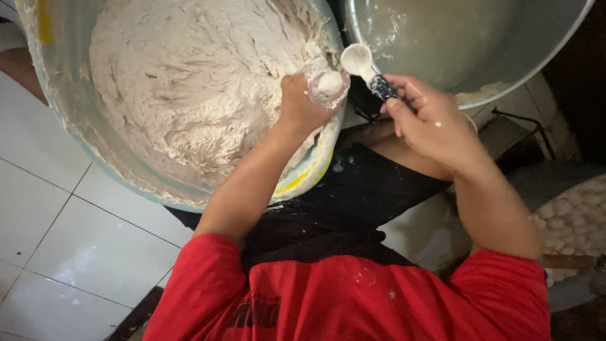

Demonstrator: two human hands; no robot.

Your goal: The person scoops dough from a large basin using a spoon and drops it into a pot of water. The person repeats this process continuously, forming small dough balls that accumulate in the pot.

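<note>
Two basins (63,113) crowd the white tiled floor (76,252).

Dough (189,82) is off-white, sitting in a pale blue tub (66,126) with yellow patches on the rim (pretty smeared). The spoon (356,60) is white with a dark handle. Grey metal basin (467,38) upper right, red shirt (353,297), black apron (328,208), white floor tiles (63,227).
</note>
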